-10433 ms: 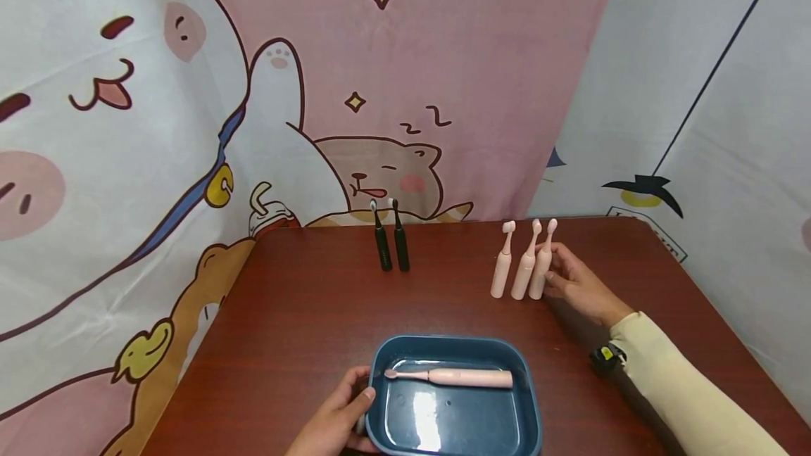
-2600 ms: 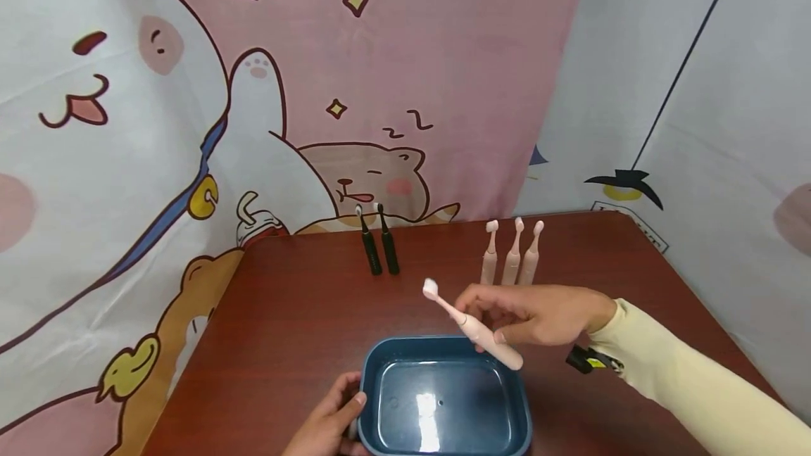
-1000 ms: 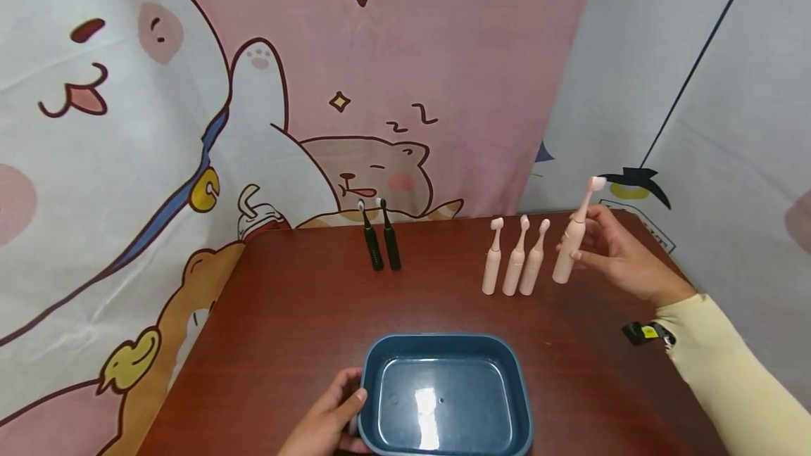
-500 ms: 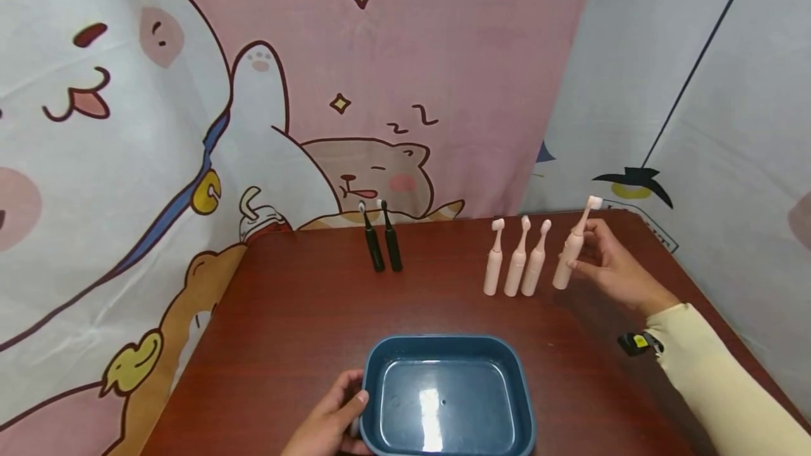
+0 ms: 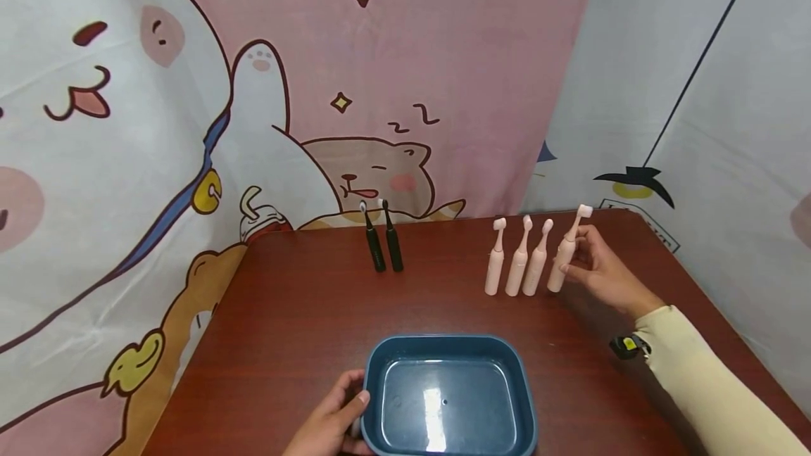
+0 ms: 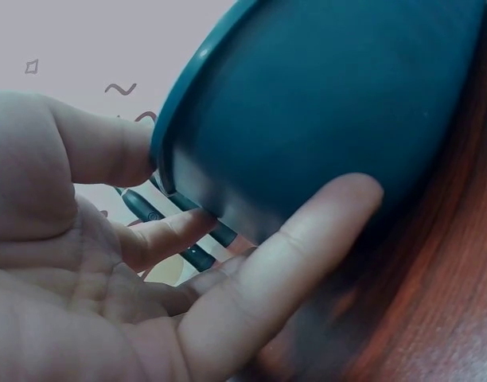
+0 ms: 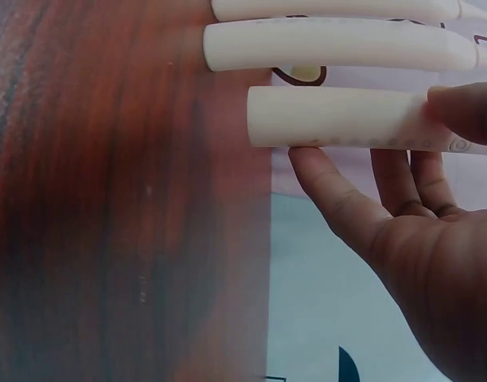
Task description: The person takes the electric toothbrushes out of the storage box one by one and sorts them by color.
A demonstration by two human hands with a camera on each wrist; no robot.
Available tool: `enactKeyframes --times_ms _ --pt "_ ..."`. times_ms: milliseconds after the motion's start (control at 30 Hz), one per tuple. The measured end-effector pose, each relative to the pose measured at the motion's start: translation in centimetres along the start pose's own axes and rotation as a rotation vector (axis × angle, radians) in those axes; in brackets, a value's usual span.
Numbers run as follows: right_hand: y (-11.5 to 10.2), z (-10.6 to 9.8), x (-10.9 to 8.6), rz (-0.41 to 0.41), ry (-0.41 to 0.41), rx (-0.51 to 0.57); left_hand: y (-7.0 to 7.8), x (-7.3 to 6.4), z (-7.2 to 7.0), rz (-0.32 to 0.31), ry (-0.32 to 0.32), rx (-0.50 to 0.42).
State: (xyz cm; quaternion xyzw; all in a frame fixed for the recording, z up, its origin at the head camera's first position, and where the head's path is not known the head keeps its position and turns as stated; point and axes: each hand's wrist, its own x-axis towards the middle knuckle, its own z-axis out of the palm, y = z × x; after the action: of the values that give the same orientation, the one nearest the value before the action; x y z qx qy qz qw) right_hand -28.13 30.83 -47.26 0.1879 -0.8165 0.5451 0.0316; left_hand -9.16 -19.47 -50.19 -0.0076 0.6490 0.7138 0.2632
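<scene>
My right hand [image 5: 605, 273] pinches the handle of a pale pink electric toothbrush [image 5: 561, 266], which leans slightly right, brush head up. In the right wrist view, thumb and fingertips sit on opposite sides of this toothbrush's handle [image 7: 339, 115], its base close to the tabletop. Just left of it stand three matching toothbrushes: a left one [image 5: 495, 269], a middle one [image 5: 517, 269] and a right one [image 5: 536, 269]. At the front, my left hand [image 5: 332, 417] grips the left side of a blue plastic box [image 5: 446, 337], thumb at the rim, fingers along the outer wall. Nothing lies in the box.
Two black electric toothbrushes, a left one [image 5: 375, 248] and a right one [image 5: 394, 245], stand upright near the back of the reddish-brown table [image 5: 304, 301]. A cartoon-printed cloth [image 5: 481, 90] hangs behind and beside the table.
Earlier, a pink toothbrush lay in the box; later my right hand held one above it. Over the last second the held toothbrush came down and left towards the standing three. The left hand stayed.
</scene>
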Motion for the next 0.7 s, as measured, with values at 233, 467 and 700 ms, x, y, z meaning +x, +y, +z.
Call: enactKeyframes --times_ms 233,467,700 --pt "0.8 0.3 0.0 0.066 0.041 -0.022 0.0 0.0 0.0 0.006 -0.004 -0.001" --pt "1.3 0.5 -0.2 0.022 0.039 -0.058 0.1 0.0 0.0 -0.010 0.010 0.011" --pt "1.5 0.8 -0.1 0.012 0.053 -0.118 0.2 0.1 0.1 -0.008 0.012 0.008"
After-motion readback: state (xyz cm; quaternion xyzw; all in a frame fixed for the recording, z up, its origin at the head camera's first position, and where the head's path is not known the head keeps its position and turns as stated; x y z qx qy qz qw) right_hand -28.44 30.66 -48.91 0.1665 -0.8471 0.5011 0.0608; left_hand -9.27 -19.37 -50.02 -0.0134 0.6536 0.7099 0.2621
